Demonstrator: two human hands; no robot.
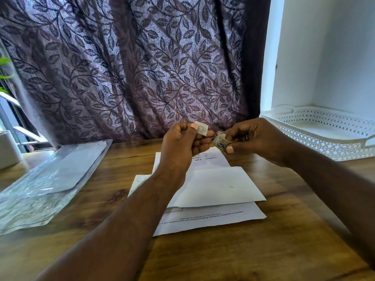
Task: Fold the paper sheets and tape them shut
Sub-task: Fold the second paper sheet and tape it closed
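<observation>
Both hands are raised above the wooden table [243, 250]. My left hand [182, 142] pinches a short translucent strip of tape [201, 128] with a jagged end between thumb and fingers. My right hand [253, 138] grips a small roll of tape [220, 141], close to the strip. Beneath the hands lies a folded white paper sheet [223, 187] on top of a printed sheet [213, 218], with part of another sheet [138, 183] showing under my left forearm.
A clear plastic sleeve [46, 183] with paper inside lies at the left of the table. A white perforated tray [324, 130] stands at the back right. A patterned curtain [132, 67] hangs behind the table, and a white pot [9, 149] stands at the far left.
</observation>
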